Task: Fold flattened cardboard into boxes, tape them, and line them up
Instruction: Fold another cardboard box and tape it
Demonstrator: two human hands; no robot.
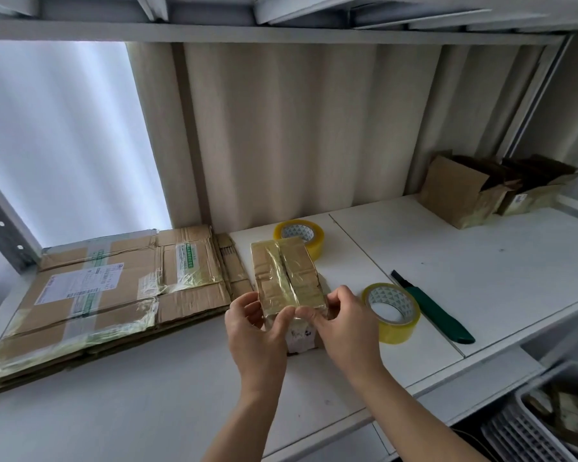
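Left hand (pixel 257 320) and right hand (pixel 342 323) pinch tape end on small box (pixel 287 278); press flat over edge, avoid wrinkles.

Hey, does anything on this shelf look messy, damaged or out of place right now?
Mostly tidy. The flattened cardboard at the left is worn, creased and patched with old tape, and it overhangs the shelf edge. The utility knife lies loose beside the near tape roll.
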